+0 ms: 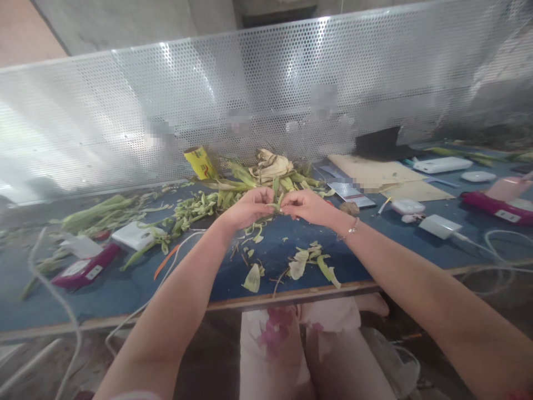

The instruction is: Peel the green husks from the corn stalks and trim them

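Observation:
Over the blue table [353, 261], my left hand [252, 209] and my right hand [307, 206] are close together, fingertips almost meeting. Both are closed in a pinch on a thin green strip of husk [276, 204]; its exact shape is partly hidden by the fingers. Just behind them lies a heap of pale and green corn husks [272, 168]. To the left of my left hand is a pile of knotted green husk strips [194, 214]. Torn husk scraps [298, 265] are scattered in front of my hands, towards the table edge.
A perforated metal panel [266, 89] runs along the back. A yellow tube [200, 162], purple tissue packs [85, 268], a white box [135, 236] and a white cable [69, 311] are on the left. At right are a phone [352, 193], brown paper [370, 169] and a charger [440, 226].

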Action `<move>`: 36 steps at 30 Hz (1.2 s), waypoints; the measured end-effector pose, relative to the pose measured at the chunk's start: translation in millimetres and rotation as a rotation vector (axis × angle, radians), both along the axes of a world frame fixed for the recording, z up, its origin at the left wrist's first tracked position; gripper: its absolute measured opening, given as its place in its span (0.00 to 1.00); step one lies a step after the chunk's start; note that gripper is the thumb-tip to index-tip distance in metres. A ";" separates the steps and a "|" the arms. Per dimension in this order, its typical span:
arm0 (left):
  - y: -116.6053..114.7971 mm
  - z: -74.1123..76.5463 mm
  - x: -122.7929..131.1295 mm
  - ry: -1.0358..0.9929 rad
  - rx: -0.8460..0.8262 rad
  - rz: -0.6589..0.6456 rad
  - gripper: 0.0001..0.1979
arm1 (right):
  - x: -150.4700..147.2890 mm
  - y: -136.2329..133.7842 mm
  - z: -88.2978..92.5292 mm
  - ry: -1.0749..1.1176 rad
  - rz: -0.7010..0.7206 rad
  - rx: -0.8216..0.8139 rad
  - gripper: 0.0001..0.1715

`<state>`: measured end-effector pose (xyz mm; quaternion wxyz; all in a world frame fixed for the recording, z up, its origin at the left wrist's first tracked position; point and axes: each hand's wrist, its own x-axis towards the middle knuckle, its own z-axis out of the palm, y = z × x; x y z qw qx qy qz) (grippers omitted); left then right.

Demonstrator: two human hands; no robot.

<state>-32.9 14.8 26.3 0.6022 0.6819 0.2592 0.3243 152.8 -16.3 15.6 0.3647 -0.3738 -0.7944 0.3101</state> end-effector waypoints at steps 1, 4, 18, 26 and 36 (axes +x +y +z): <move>0.3 0.1 -0.3 -0.001 0.008 -0.005 0.11 | -0.7 0.6 -1.0 0.022 0.010 -0.022 0.07; 0.8 0.3 -0.9 0.004 0.038 -0.014 0.11 | -2.4 3.6 -5.0 0.090 0.046 -0.064 0.07; -1.1 2.3 -0.2 0.003 0.007 -0.005 0.11 | -2.3 6.8 -7.7 0.148 0.092 -0.120 0.07; 0.4 -4.6 3.9 -0.059 -0.140 0.059 0.08 | 7.8 7.6 -5.7 0.085 -0.132 0.174 0.11; -8.3 -3.3 17.7 -0.065 -0.088 0.230 0.08 | -0.7 7.1 -10.8 -0.152 -0.130 0.278 0.11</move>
